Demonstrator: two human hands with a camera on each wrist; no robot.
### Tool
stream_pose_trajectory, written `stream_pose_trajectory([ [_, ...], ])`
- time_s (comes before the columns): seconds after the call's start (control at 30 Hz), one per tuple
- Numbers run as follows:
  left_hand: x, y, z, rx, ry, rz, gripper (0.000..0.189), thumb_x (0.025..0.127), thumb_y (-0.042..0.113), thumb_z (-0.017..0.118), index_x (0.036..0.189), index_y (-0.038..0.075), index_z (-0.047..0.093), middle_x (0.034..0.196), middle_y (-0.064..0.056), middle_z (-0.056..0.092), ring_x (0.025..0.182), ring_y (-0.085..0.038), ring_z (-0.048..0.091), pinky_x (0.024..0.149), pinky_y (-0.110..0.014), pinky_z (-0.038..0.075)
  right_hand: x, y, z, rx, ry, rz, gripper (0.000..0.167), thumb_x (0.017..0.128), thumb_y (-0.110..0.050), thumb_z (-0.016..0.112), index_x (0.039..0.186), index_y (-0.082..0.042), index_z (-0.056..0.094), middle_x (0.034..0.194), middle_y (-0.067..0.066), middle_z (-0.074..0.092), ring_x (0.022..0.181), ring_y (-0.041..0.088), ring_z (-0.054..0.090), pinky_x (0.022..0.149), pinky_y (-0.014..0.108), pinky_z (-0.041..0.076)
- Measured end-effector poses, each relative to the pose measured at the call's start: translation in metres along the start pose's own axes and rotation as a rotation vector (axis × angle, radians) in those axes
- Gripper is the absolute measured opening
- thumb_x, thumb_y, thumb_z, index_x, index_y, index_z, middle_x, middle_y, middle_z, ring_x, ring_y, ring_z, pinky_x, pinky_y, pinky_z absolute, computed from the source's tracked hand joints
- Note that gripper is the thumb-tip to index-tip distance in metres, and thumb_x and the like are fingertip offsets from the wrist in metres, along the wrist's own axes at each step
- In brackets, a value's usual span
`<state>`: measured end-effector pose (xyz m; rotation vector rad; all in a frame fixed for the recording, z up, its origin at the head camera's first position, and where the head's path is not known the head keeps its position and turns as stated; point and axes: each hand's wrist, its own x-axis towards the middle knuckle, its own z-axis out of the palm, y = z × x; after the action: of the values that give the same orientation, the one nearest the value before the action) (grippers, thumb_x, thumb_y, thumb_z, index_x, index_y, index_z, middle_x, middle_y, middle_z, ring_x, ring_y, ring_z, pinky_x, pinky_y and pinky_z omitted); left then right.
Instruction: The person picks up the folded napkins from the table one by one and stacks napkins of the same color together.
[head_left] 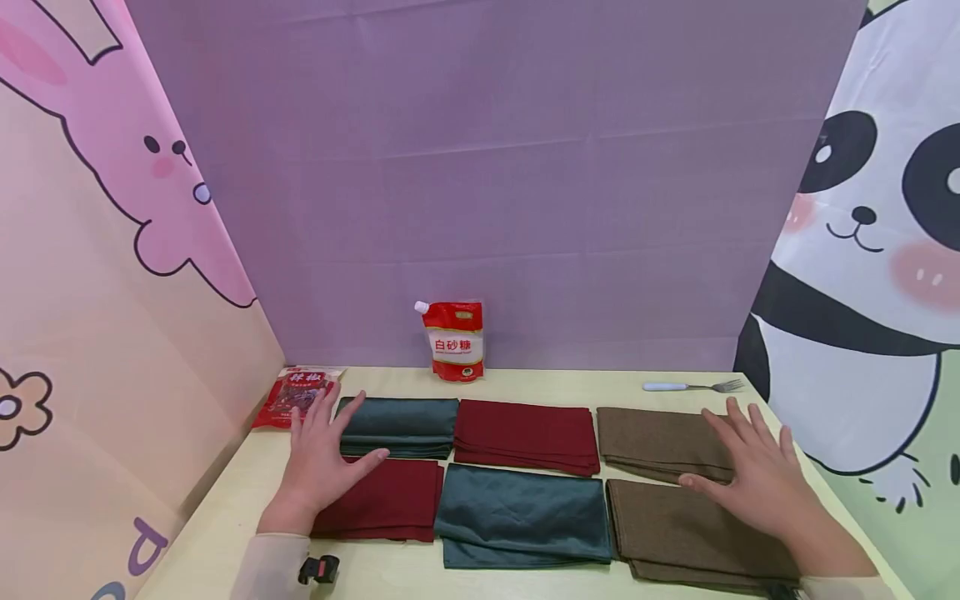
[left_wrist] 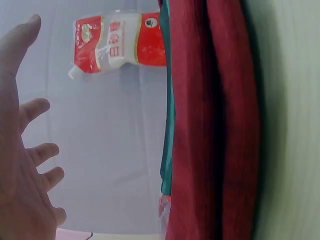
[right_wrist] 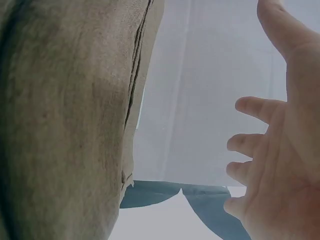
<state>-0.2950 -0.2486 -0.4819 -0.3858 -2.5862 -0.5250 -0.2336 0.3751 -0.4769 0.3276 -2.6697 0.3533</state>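
Folded cloths lie on the table in two rows. In the back row are a teal cloth (head_left: pixel 401 427), a red cloth (head_left: pixel 525 433) and a brown cloth (head_left: pixel 656 437). The front row has another red cloth (head_left: pixel 397 500), a second teal cloth (head_left: pixel 525 512) and a wider brown cloth (head_left: pixel 675 533). My left hand (head_left: pixel 318 467), fingers spread and holding nothing, hovers over the left end of the front red cloth. On the other side, my right hand (head_left: pixel 761 479) is spread over the right end of the brown cloths, its palm bare in the right wrist view.
A red and white sugar pouch (head_left: pixel 456 343) with a white cap stands at the back against the purple backdrop (head_left: pixel 510 183). The red chili packet (head_left: pixel 292 398) lies at the back left corner. A fork (head_left: pixel 693 387) with a pale handle lies at the back right.
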Motion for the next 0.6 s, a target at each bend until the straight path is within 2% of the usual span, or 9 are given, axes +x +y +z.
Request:
stream_pose_trajectory([
  [0.3,0.002,0.02,0.003,-0.062,0.009,0.017,0.095,0.079,0.062,0.084,0.159,0.029,0.046,0.168,-0.013,0.03,0.152,-0.04,0.026,0.12,-0.074,0.009,-0.013,0.003,-0.006,0.053,0.034,-0.005,0.098,0.079,-0.053,0.087,0.154,-0.005,0.044,0.158,0.036,0.035,0.15,0.057,0.022,0.116,0.076,-0.009],
  [0.43,0.003,0.033,0.004,-0.102,0.025,0.051,0.093,0.079,0.059,0.086,0.158,0.028,0.048,0.166,-0.011,0.034,0.151,-0.038,0.029,0.118,-0.075,0.015,-0.017,0.006,-0.008,0.066,0.043,0.005,0.096,0.078,-0.05,0.089,0.152,-0.004,0.047,0.153,0.037,0.041,0.14,0.061,0.035,0.112,0.083,0.002],
  [0.6,0.003,0.051,0.006,-0.141,0.024,0.086,0.089,0.081,0.055,0.086,0.157,0.029,0.049,0.165,-0.008,0.037,0.149,-0.035,0.033,0.118,-0.073,0.019,-0.022,0.012,-0.01,0.085,0.066,0.005,0.095,0.075,-0.047,0.092,0.15,-0.004,0.05,0.149,0.037,0.045,0.131,0.062,0.043,0.107,0.087,0.013],
])
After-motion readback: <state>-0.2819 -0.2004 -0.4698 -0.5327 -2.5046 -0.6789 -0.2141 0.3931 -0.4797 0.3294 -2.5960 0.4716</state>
